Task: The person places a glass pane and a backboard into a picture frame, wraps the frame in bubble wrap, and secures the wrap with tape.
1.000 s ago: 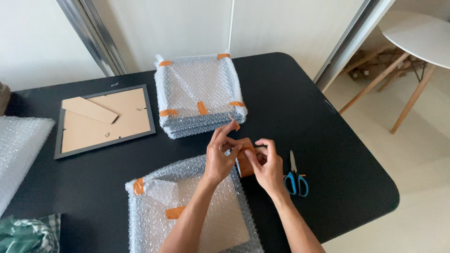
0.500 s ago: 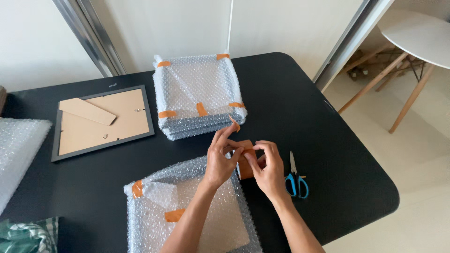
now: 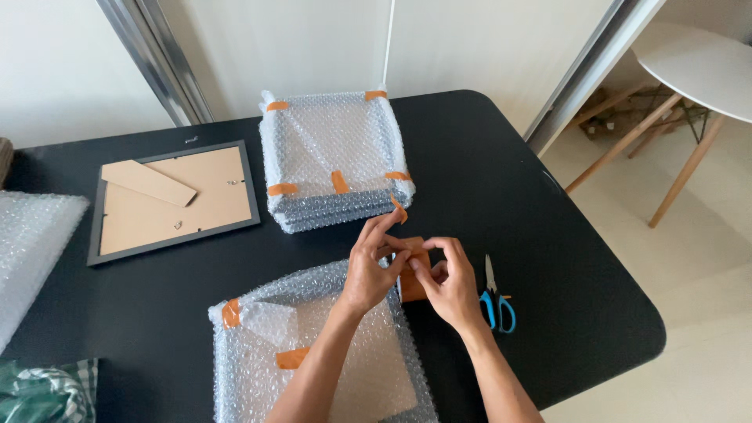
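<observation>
Both of my hands meet over a roll of orange-brown tape (image 3: pixel 413 276) at the middle of the black table (image 3: pixel 501 180). My left hand (image 3: pixel 370 266) pinches the tape's loose end with thumb and fingers. The roll itself is gripped from the right side by my right hand (image 3: pixel 450 283). Just below them lies a frame wrapped in bubble wrap (image 3: pixel 313 352), with orange tape strips on its near-left corner and middle. The roll is partly hidden by my fingers.
A stack of bubble-wrapped, taped frames (image 3: pixel 333 160) sits behind the hands. A dark picture frame lying face down (image 3: pixel 171 200) is at the left. Blue-handled scissors (image 3: pixel 493 301) lie right of my right hand. Loose bubble wrap (image 3: pixel 31 251) hangs at the far left edge.
My hands stay on the tape roll, the fingers shifting slightly on it. The view has moved a little closer; nothing else on the table moved.
</observation>
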